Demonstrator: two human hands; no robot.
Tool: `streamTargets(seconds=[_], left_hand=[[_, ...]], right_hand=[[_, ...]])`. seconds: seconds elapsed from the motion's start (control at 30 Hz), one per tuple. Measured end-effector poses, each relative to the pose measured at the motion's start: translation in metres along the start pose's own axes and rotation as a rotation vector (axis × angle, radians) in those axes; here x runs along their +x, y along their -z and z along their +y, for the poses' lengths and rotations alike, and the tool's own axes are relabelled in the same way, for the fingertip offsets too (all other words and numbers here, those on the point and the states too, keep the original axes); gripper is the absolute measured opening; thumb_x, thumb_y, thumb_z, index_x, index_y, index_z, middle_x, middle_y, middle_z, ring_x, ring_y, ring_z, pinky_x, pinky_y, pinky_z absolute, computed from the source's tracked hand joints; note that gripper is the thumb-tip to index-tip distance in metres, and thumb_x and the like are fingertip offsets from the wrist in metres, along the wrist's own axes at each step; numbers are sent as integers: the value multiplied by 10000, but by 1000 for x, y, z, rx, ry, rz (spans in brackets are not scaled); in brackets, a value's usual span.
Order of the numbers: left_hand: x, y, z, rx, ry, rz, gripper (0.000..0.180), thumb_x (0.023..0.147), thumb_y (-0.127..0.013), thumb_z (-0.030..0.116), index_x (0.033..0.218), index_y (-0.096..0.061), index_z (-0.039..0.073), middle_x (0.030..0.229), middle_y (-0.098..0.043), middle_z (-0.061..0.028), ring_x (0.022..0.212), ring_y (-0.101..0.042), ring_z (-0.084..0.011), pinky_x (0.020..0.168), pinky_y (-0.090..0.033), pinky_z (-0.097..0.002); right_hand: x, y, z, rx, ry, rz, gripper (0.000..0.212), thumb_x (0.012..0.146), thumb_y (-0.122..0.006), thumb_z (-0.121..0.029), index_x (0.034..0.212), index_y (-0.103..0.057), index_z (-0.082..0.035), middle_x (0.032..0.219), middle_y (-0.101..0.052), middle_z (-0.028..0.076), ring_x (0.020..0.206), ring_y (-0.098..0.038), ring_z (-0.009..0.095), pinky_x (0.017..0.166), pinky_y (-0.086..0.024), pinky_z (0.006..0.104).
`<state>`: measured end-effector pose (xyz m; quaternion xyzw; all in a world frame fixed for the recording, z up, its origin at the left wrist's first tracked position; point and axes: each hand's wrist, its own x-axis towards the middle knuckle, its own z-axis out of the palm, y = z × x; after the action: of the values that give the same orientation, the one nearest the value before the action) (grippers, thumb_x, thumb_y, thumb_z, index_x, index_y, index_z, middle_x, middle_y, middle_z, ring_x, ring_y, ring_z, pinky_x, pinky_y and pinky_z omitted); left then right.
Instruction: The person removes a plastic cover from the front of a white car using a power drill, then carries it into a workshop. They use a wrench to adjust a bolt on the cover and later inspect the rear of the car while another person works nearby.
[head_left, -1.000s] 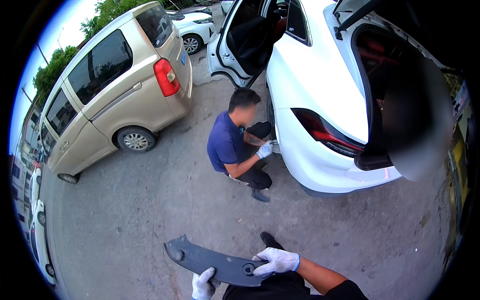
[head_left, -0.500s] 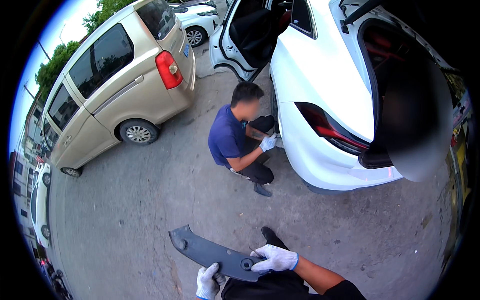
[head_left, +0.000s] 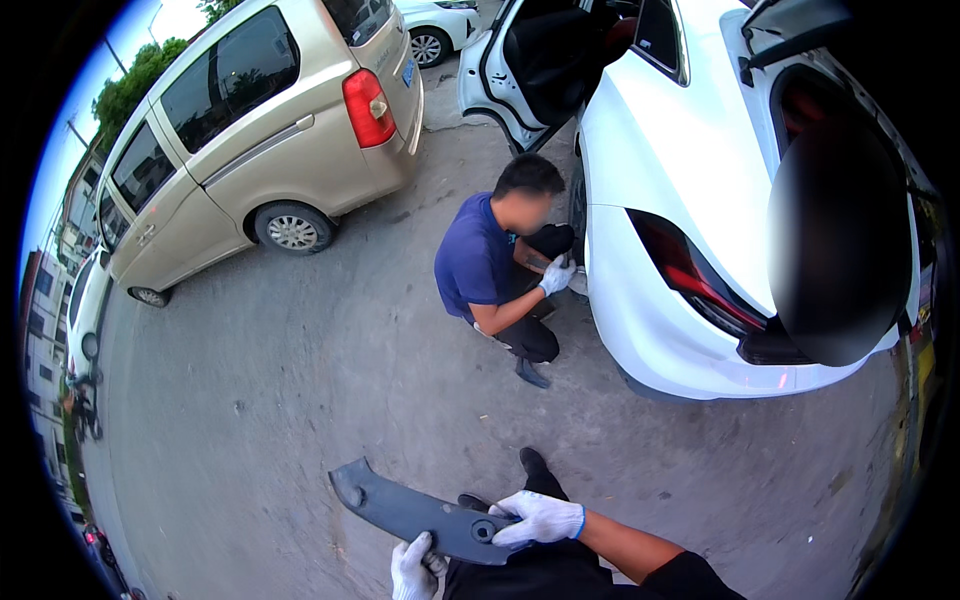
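Observation:
A dark grey, curved plastic trim panel (head_left: 412, 513) is held low in front of my body, its narrow end pointing up and left. It has a round raised boss near its far left end and a round hole near its right end. My left hand (head_left: 416, 570), in a white knit glove, grips the lower edge with the thumb on top. My right hand (head_left: 541, 518), gloved the same way, is closed on the right end beside the round hole. Its fingertips are partly hidden at the panel.
A person (head_left: 505, 270) in a blue shirt and white gloves squats at the rear wheel of a white car (head_left: 660, 300). Its rear door (head_left: 490, 80) and tailgate stand open. A beige van (head_left: 250, 130) is at the left. A blurred patch covers part of the car's rear.
My view has turned slightly, so the cars and squatting person sit further right. The panel has shifted a little left in view, still in both hands.

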<state>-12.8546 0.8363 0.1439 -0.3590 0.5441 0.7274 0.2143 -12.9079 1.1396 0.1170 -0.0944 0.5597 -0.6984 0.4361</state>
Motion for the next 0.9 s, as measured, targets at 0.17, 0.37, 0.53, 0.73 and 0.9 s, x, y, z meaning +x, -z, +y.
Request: streamTargets(seconds=[0.17,0.37,0.53,0.73,0.9], left_hand=[[-36,2,-5,-93,24,180,237,1062,-706,295,914,-667,114,626,-552,32,468,-477,-100,447,-356,-294],[-52,62,-33,-290,43,271,303,1087,-685,329,857,-607,148,575,-478,42,444,-431,-121,434,-317,-310],[-69,130,-38,-599,37,301,327,1108,-652,373,858,-590,172,551,-375,71,439,-350,-109,435,-302,-322],[-106,279,-23,-819,-169,407,346,1123,-588,506,978,-608,192,582,-359,73,458,-344,-103,443,-330,-320],[-160,418,-14,-869,-380,661,377,1104,-626,487,1246,-701,146,872,-674,16,647,-584,-123,585,-511,-338]], right_hand=[[36,-12,-5,-70,-73,-137,376,988,-819,-310,1126,-735,29,876,-732,27,777,-626,84,699,-504,309],[78,-71,-10,-213,-195,-255,379,990,-799,-298,1167,-736,31,907,-757,55,798,-648,112,708,-520,337],[110,-146,-16,-255,-205,-281,363,994,-795,-272,1183,-728,30,887,-735,32,771,-631,99,693,-520,327],[167,-273,-32,-318,-197,-372,336,988,-773,-243,1179,-706,25,869,-701,41,761,-625,109,685,-521,328],[224,-394,-49,-539,-98,-569,371,926,-826,-236,1212,-770,-7,954,-796,94,823,-714,161,729,-572,359]])
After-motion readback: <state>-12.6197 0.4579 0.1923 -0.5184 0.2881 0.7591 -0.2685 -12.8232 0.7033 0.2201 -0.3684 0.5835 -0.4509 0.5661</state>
